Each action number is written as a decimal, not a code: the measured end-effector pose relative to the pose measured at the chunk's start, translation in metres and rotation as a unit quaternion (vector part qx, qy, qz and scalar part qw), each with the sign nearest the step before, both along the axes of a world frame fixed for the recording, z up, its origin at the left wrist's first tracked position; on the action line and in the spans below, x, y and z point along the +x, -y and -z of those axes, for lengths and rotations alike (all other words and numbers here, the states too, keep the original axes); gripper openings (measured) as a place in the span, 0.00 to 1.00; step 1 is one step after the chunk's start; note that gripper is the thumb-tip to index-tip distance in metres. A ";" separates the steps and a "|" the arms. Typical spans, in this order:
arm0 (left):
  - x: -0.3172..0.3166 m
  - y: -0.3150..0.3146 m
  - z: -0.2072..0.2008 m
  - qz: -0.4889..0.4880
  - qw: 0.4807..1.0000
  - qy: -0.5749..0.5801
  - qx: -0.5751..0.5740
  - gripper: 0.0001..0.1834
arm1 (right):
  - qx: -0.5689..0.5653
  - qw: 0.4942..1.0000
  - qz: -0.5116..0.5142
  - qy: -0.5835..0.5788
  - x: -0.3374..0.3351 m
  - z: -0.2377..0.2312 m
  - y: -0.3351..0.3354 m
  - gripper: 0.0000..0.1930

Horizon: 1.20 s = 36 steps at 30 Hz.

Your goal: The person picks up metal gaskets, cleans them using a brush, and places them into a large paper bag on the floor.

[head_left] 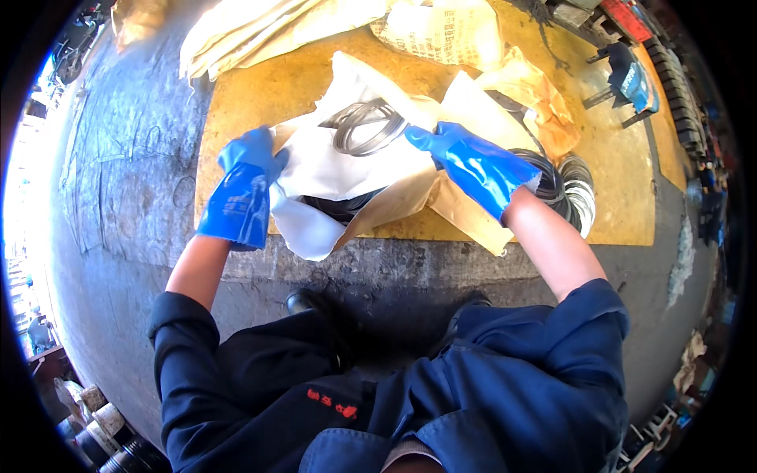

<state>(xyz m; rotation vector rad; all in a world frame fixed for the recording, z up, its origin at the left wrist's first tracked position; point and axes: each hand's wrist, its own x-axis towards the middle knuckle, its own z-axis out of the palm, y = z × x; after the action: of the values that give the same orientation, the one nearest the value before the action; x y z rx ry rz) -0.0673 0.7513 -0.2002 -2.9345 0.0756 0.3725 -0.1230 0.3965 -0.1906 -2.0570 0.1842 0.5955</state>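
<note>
A crumpled sheet of wrapping paper [323,169], white on one face and tan on the other, lies spread in front of me. On it rests a bundle of thin grey metal rings [369,130]; darker rings [345,207] show through a gap lower down. My left hand [246,185], in a long blue rubber glove, is closed on the paper's left edge. In a matching glove, my right hand [477,164] pinches the paper on the other side, its thumb close to the grey rings. Most of its fingers are hidden behind the glove.
Several ring bundles [579,193] lie right of my right hand, beside tan paper [540,94]. Folded sacks [260,35] lie along the far edge of the yellow board [623,213]. A small blue-topped stand [635,87] is at far right; metal parts [102,426] sit at lower left.
</note>
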 end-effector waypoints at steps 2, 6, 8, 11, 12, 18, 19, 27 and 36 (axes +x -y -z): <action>-0.004 0.030 -0.007 0.040 0.998 0.035 0.042 0.26 | 0.018 1.000 -0.010 -0.016 -0.003 0.004 -0.006 0.34; 0.025 0.052 -0.004 0.114 0.989 0.093 0.005 0.20 | 0.007 0.998 -0.042 -0.041 -0.006 0.012 -0.002 0.38; 0.038 0.088 -0.024 0.097 0.995 -0.007 0.005 0.21 | -0.004 0.998 -0.051 -0.035 -0.010 0.008 0.000 0.39; 0.051 0.067 0.002 0.142 0.988 -0.045 -0.044 0.23 | 0.013 0.999 -0.045 -0.005 -0.017 0.000 -0.008 0.39; 0.054 0.067 0.003 0.176 0.981 -0.041 -0.071 0.24 | 0.033 0.999 -0.031 -0.009 -0.021 0.003 -0.003 0.39; 0.063 0.037 -0.090 0.124 0.987 -0.047 0.088 0.20 | 0.058 0.997 -0.010 -0.044 -0.059 -0.042 0.011 0.41; 0.061 0.033 -0.106 0.144 0.987 -0.011 0.074 0.17 | 0.067 0.997 -0.001 -0.031 -0.061 -0.036 0.017 0.42; 0.107 0.087 -0.076 0.170 0.978 0.119 0.029 0.23 | 0.155 0.965 0.179 -0.113 -0.026 0.010 0.030 0.23; -0.015 0.115 -0.018 0.347 0.928 -0.038 -0.133 0.33 | 0.175 0.972 0.118 -0.105 -0.028 0.023 0.022 0.25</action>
<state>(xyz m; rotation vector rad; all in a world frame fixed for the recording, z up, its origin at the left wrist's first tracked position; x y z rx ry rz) -0.0822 0.6360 -0.1817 -2.8816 1.2172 0.3753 -0.1511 0.3746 -0.2138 -1.6033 0.4122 0.6451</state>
